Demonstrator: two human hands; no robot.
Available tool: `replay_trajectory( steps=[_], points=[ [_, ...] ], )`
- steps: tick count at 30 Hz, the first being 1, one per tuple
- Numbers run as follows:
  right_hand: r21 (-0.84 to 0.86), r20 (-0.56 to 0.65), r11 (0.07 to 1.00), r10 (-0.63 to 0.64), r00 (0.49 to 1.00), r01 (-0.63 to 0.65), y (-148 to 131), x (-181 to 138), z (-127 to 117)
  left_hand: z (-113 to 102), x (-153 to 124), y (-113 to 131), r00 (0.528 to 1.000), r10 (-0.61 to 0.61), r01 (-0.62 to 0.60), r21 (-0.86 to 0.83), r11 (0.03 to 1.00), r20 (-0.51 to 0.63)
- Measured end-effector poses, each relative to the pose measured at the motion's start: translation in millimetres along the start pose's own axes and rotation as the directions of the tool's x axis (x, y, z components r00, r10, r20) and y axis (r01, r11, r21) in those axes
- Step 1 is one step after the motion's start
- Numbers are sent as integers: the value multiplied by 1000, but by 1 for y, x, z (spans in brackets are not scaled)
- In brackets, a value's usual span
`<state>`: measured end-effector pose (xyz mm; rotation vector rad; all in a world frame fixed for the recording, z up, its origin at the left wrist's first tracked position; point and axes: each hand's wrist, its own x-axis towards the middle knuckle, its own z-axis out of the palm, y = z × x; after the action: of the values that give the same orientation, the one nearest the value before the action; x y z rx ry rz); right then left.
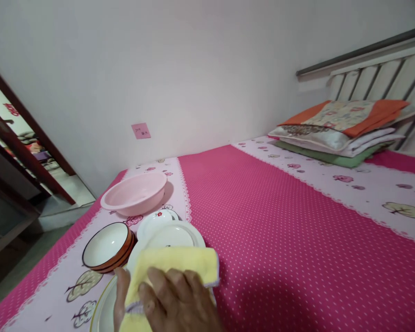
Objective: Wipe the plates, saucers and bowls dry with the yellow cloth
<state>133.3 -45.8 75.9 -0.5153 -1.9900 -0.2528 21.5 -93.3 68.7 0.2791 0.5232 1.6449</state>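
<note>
My right hand (180, 295) presses a yellow cloth (174, 260) with bent fingers, over white dishware. At the cloth's left edge, the thumb of my left hand (121, 295) points up; its other fingers are hidden, and what they grip is covered by the cloth. A bit of white rim shows under the cloth's right corner. Just beyond lies a white plate (190, 230), with smaller white dishes (155, 220) behind it, one bearing a red flower. Low at the left, a larger plate with a yellowish rim (102, 309) is partly covered by my left hand.
Brown-sided bowls with white insides (105, 246) stand stacked at the left. Behind them sits a pink basin (134, 193). Everything rests on a pink dotted bedsheet (249, 207). Folded cushions and bedding (342, 129) lie by the white headboard (383, 76). A doorway opens at far left.
</note>
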Motion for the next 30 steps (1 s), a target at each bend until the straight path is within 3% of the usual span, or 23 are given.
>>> replay_trajectory(
  steps=[2,5,9,11,13,15,16,18,20,22,24,26,28,30],
  points=[
    [-20,5,999,27,1000,-27,7,4,-5,-11,18,3,992,-14,15,-7,1000,128],
    [12,25,1000,1,1000,-1,20,12,-19,-5,26,1,963,27,-21,-27,999,269],
    [52,6,997,-54,998,54,39,23,-44,22,22,-13,949,240,-233,-61,971,204],
    [126,-11,992,17,1000,-15,54,25,-57,31,23,-23,944,293,-292,-30,956,149],
    [236,-78,960,175,982,-152,75,25,-68,37,28,-33,960,232,-244,58,968,158],
    [332,-143,874,418,897,-354,102,21,-75,41,35,-42,970,154,-189,184,965,190],
    [402,-110,768,580,807,-498,117,18,-78,42,38,-47,975,120,-167,260,951,188],
    [576,32,454,818,574,-679,146,11,-78,43,44,-58,988,92,-135,410,902,124],
    [714,88,191,930,357,-674,170,2,-74,43,50,-71,996,91,-85,524,848,15],
    [802,126,26,969,212,-597,186,-6,-68,44,56,-87,994,98,-55,562,825,-47],
    [842,177,-77,974,140,-533,194,-12,-60,46,61,-104,995,97,-61,539,840,-39],
    [853,240,-154,964,114,-499,195,-16,-53,48,66,-117,995,98,-77,512,855,-16],
    [847,314,-219,941,124,-484,192,-20,-46,50,69,-125,990,137,-99,502,859,-38],
    [824,396,-269,903,168,-498,189,-23,-40,49,72,-127,976,191,-115,500,858,-105]
  ],
)
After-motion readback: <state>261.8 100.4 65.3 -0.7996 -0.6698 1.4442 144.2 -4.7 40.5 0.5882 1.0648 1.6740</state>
